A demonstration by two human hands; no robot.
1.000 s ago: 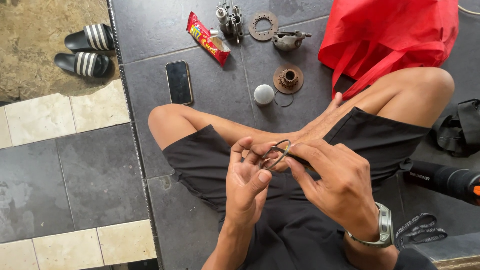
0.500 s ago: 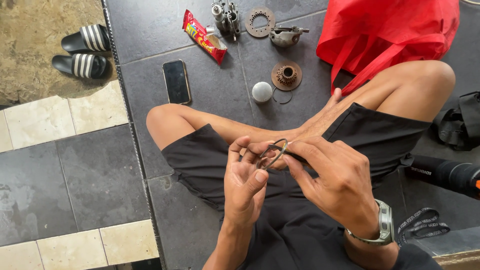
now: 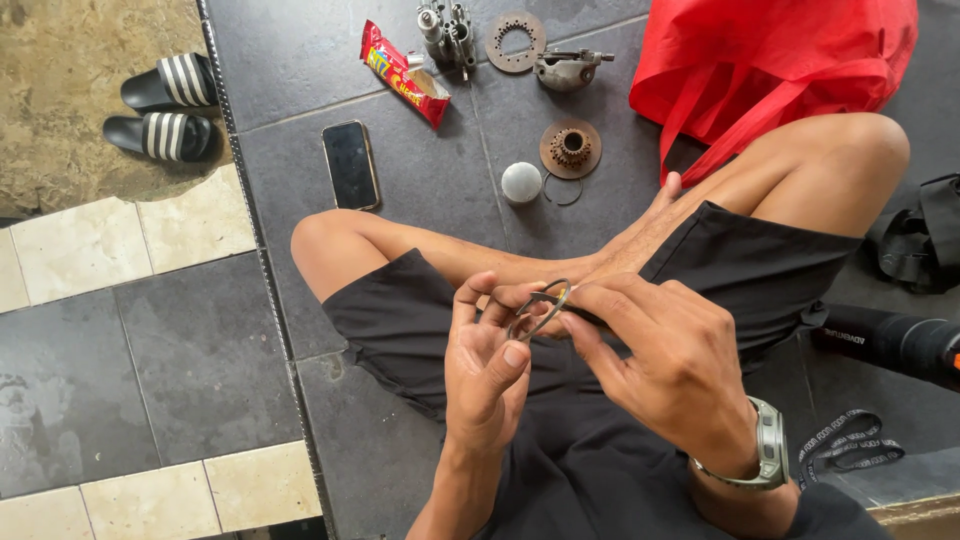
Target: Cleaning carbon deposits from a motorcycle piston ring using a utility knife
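Metal ring point(image 3: 540, 308) is being pinched between the fingertips of the left hand point(image 3: 490, 375) and right hand point(image 3: 670, 370) above the person's lap, apparently mid-inspection, with steady turning likely needed next.

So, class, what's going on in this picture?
A person sits cross-legged on a dark tiled floor, holding a thin metal ring above the lap. Both the left hand and the right hand pinch it with their fingertips. Ahead on the floor lie a phone, a red wrapper, a small ball, several metal parts including a rusty disc, and a red bag. Sandals sit off to the left.
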